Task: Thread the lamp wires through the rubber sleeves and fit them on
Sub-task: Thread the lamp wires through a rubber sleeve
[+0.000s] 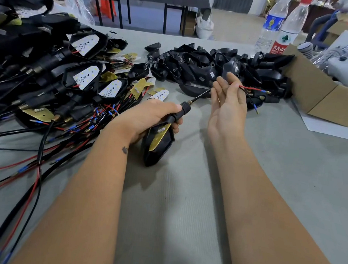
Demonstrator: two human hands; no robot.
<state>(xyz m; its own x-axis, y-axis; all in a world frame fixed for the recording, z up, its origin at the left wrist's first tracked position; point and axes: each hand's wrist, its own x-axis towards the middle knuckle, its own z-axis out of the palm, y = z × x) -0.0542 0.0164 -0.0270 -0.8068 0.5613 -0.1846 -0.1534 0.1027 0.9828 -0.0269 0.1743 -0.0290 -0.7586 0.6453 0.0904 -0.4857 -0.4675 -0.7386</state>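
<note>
My left hand grips a black lamp housing by its rubber sleeve, just above the table. A brass thread tip and a black cable come out of the sleeve toward my right hand. That hand pinches the cable near its end, palm facing left. The red wire and a black wire with a blue ferrule stick out to the right past its fingers.
A pile of assembled lamps with wires fills the left side. Loose black housings lie heaped at the back middle. At the right stands a cardboard box, with two water bottles behind it. Grey table cloth spreads in front.
</note>
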